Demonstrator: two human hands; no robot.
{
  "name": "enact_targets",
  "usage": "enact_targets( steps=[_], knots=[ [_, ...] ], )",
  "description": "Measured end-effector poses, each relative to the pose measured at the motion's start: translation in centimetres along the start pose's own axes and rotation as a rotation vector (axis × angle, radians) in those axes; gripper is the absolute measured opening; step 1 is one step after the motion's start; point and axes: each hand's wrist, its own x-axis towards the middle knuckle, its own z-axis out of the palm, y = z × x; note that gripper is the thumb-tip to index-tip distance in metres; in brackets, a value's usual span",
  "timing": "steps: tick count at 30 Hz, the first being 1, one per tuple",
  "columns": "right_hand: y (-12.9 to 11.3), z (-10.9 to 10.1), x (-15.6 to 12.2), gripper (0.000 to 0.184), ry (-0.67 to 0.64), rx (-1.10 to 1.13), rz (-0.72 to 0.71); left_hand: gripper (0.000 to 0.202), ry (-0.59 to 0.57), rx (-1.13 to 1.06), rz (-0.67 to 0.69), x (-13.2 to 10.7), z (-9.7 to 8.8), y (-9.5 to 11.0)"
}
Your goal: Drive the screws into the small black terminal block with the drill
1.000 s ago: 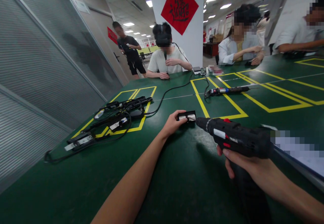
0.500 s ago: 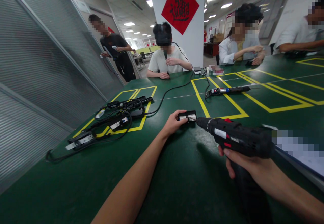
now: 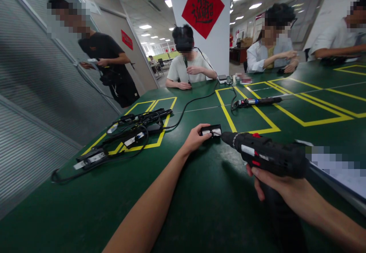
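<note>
My left hand [image 3: 196, 138] pinches the left end of a small black box with white labels [image 3: 211, 131], holding it down on the green table [image 3: 200, 207]. A black cordless drill with red trim [image 3: 265, 154] is gripped in my right hand [image 3: 278, 188], whose fingers wrap round the handle. The drill lies almost level and its tip touches the right end of the small box.
A heap of black power adapters and cables [image 3: 128, 134] lies to the left inside yellow tape lines. A second screwdriver tool [image 3: 257, 101] rests farther back. Three people sit at the far edge. A person in black [image 3: 105, 66] walks along the left wall.
My hands, the box and the drill stay in place. The person in black has walked closer along the left wall.
</note>
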Motion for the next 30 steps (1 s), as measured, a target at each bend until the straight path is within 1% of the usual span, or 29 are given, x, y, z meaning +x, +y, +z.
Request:
enact_targets(
  steps=[5, 11, 15, 20, 23, 30],
  knots=[
    [-0.10, 0.16, -0.07, 0.032, 0.010, 0.010, -0.030, 0.049, -0.010, -0.024, -0.004, -0.03, 0.03, 0.07],
    [0.15, 0.24, 0.04, 0.029, 0.025, 0.024, -0.024, 0.050, 0.000, -0.020, -0.017, -0.04, 0.03, 0.16],
    [0.20, 0.20, 0.07, 0.028, 0.009, 0.032, -0.016, 0.051, -0.005, -0.005, -0.005, 0.00, -0.04, 0.13],
    [0.19, 0.26, 0.11, 0.031, 0.011, 0.017, -0.001, 0.051, 0.002, 0.002, 0.007, 0.07, -0.02, -0.17],
    [0.16, 0.28, 0.09, 0.031, 0.012, 0.046, 0.001, 0.050, 0.012, 0.009, 0.003, 0.10, 0.02, -0.28],
    [0.06, 0.20, -0.01, 0.033, 0.020, 0.013, 0.014, 0.052, -0.012, -0.006, -0.011, 0.02, -0.06, 0.10]
  ],
)
